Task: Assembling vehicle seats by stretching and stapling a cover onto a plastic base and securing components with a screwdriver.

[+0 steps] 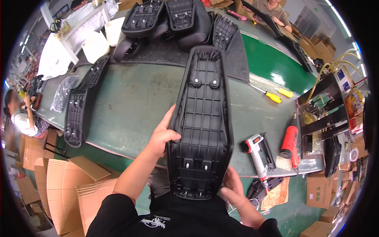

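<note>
A long black motorcycle seat, its ribbed plastic underside facing me, stands tilted up in front of my body. Metal studs and round rubber feet show on the ribs. My left hand grips its left edge, thumb on the rim and fingers partly hidden behind. Low on the opposite edge, my right hand holds the side, its fingers partly hidden by the seat. To the right on the bench lie a silver-and-black staple gun and a red heat gun.
Another ribbed seat lies at the bench's left edge; several more seats are piled at the back. Two yellow-handled screwdrivers lie right of centre. A black rack stands at right. Cardboard fills the lower left. A co-worker handles a black part opposite.
</note>
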